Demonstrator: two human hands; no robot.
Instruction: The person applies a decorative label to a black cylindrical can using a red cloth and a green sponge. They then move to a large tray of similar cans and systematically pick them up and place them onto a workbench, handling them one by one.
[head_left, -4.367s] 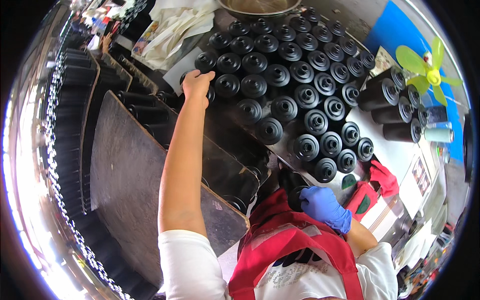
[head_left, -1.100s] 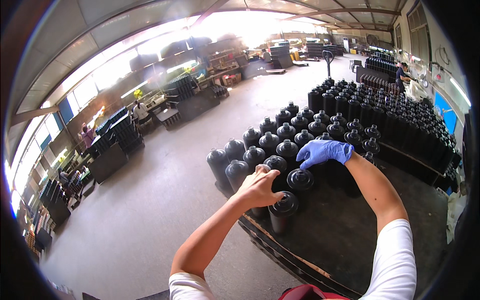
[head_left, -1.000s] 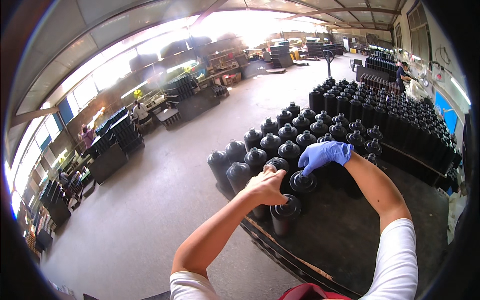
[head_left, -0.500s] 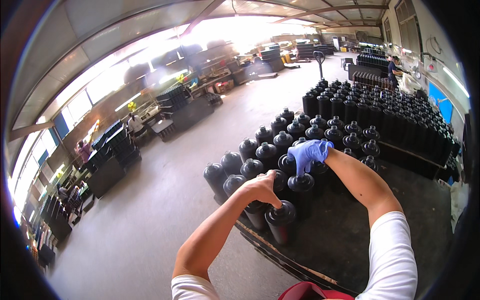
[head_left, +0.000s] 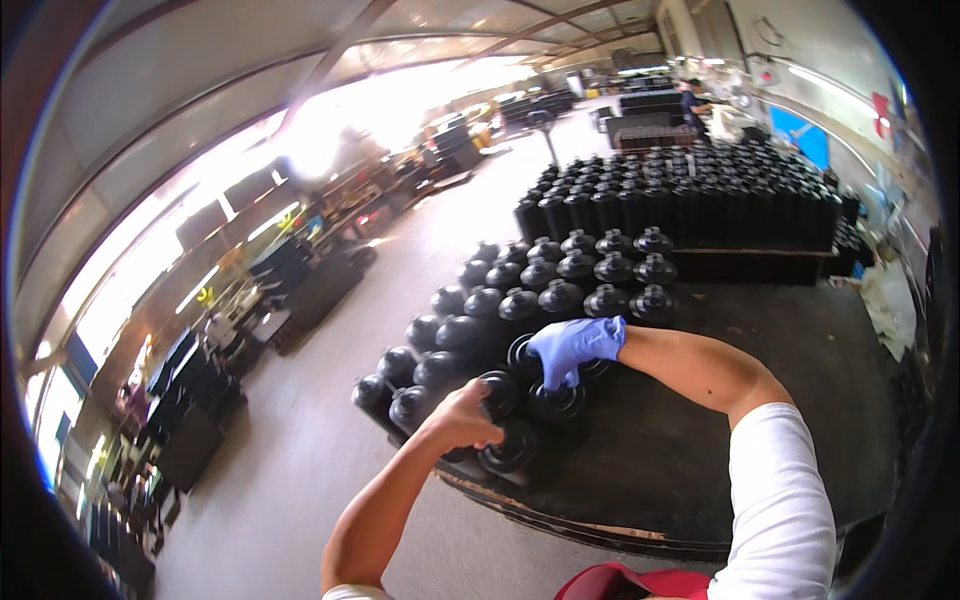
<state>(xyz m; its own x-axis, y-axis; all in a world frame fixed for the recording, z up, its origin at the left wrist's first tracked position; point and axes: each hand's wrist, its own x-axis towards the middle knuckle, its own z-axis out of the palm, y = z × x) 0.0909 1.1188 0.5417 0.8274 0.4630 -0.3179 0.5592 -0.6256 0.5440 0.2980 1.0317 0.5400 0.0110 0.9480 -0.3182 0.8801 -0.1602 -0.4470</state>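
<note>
**Two hands on black canisters at the corner of a pallet**

The bare left hand (head_left: 465, 415) is curled over the top of a black canister (head_left: 500, 392), fingers bent down around its rounded cap. The right hand (head_left: 572, 347), in a blue glove, presses its bent fingers onto the cap of a neighbouring canister (head_left: 556, 402) just beside the first. Whether either hand truly clamps its canister or only rests on it cannot be told from this angle.

The canisters are matte black, squat and upright, each with a domed shoulder and a ridged round cap. One more canister (head_left: 510, 448) stands right at the near corner, just below the left hand. Behind the hands, a cluster of canisters (head_left: 520, 290) stands in close rows, touching one another.

They all sit on a dark flat pallet (head_left: 700, 440). Its worn front edge runs just below the hands, and its right half is bare. To the left lies open grey concrete floor (head_left: 300, 460). Farther back, a larger block of taller black containers (head_left: 690, 205) fills another platform, well apart from the hands. Dark racks (head_left: 200, 400) line the far left side.
</note>
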